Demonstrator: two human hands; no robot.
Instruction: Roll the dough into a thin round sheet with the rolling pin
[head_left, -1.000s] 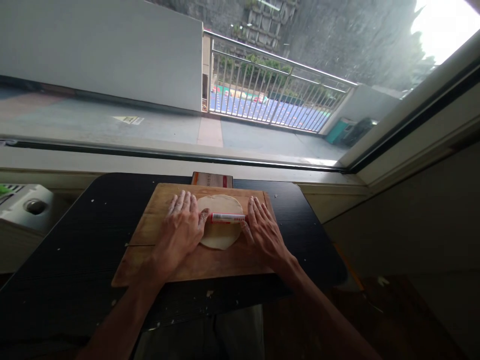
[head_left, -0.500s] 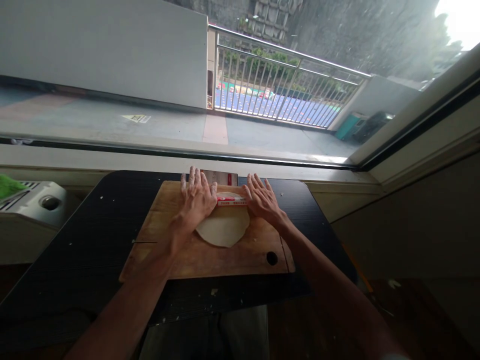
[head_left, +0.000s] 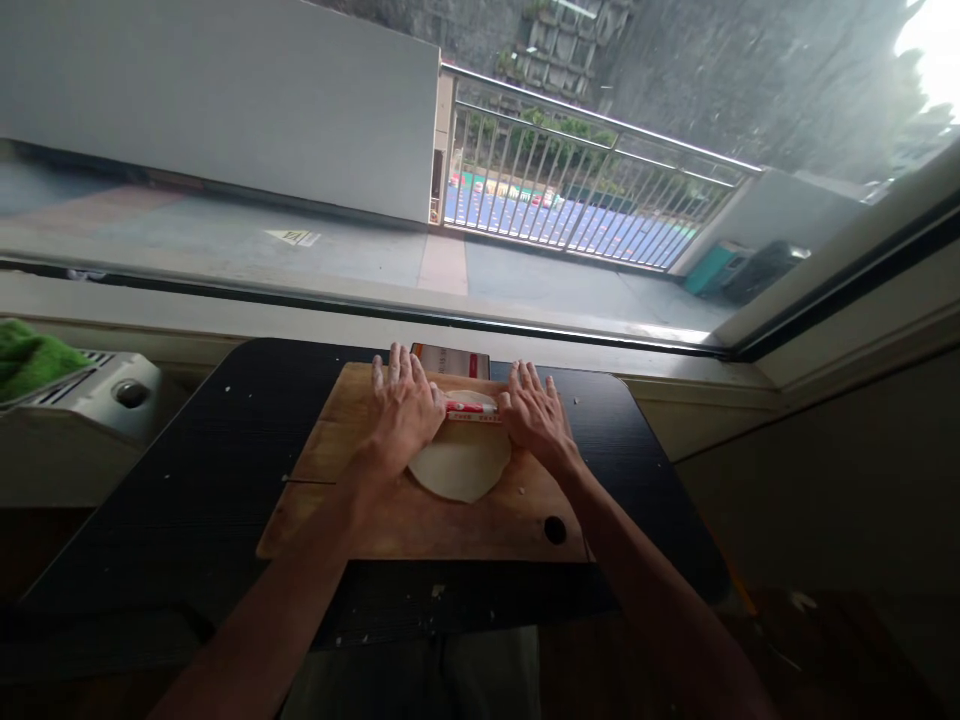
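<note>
A flat round sheet of pale dough (head_left: 461,468) lies on a wooden cutting board (head_left: 420,520). A short red and white roller (head_left: 472,409) lies across the dough's far edge. My left hand (head_left: 405,410) rests flat on the roller's left end, fingers stretched out. My right hand (head_left: 534,415) lies flat on its right end, fingers out too. Both palms press on the roller and grip nothing.
The board sits on a black table (head_left: 187,480) under a wide window. A reddish box (head_left: 450,360) stands behind the board. A white appliance (head_left: 90,400) with a green cloth (head_left: 30,358) on it is at the left. Flour crumbs dot the table.
Both hands have pushed the roller from the middle of the dough to its far edge. The view has shifted a little to the left.
</note>
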